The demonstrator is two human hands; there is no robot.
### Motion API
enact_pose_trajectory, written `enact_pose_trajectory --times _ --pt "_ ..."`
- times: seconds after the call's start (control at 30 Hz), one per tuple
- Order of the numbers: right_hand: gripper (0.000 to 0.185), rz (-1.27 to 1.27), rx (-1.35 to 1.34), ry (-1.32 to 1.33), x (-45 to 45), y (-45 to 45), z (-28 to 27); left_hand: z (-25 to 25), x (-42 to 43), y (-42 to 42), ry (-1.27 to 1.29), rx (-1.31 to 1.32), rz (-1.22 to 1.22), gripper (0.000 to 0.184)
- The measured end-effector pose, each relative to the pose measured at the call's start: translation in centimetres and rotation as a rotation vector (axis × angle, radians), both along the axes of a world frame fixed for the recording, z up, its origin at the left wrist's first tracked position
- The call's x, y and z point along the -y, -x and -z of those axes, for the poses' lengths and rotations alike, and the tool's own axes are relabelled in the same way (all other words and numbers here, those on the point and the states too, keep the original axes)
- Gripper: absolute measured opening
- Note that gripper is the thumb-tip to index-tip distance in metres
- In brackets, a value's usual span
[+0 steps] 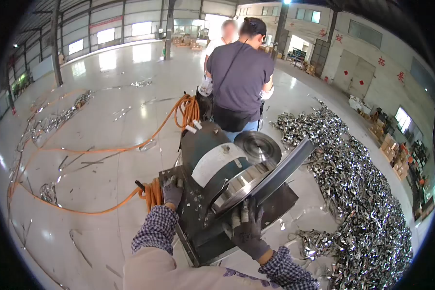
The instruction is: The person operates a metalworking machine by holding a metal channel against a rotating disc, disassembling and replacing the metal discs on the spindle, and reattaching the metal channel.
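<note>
A dark green machine (pixel 205 157) with a round metal disc and a long slanted metal guard (pixel 287 166) stands in the middle of the view. My left hand (pixel 172 190), in a grey glove, rests on the machine's left edge beside a coiled orange hose (pixel 151 193); its fingers are partly apart. My right hand (pixel 248 231), gloved too, lies at the near side below the guard with its fingers spread, and nothing shows in it. A second round disc (pixel 258 147) sits on the far side of the machine.
Just beyond the machine a person in a dark shirt (pixel 239 79) stands, back turned, with another person (pixel 217 43) behind. A large heap of shiny metal scraps (pixel 357 193) spreads along the right. Orange hose (pixel 96 151) and metal strips (pixel 58 121) lie on the left floor.
</note>
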State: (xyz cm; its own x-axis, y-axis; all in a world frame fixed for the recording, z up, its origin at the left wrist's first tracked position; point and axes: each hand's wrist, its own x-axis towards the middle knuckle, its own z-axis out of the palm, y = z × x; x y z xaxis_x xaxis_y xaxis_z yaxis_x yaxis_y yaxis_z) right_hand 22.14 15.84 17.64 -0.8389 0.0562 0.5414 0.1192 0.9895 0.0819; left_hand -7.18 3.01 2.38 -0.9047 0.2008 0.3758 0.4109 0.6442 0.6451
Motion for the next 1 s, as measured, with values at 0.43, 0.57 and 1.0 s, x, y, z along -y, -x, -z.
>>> enact_pose_trajectory --times 0.43,0.57,1.0 --pt "0.059 -0.046 0.044 0.093 -0.2 -0.5 -0.3 1.4 0.7 2.2 0.305 0.054 -0.041 0.036" --pt "0.055 -0.060 0.083 0.158 -0.7 -0.2 0.8 2.6 0.8 4.2 0.966 -0.081 0.057 0.027" --pt "0.052 -0.096 -0.091 0.489 -0.9 1.0 4.1 1.1 0.6 0.8 0.195 -0.236 0.217 0.033"
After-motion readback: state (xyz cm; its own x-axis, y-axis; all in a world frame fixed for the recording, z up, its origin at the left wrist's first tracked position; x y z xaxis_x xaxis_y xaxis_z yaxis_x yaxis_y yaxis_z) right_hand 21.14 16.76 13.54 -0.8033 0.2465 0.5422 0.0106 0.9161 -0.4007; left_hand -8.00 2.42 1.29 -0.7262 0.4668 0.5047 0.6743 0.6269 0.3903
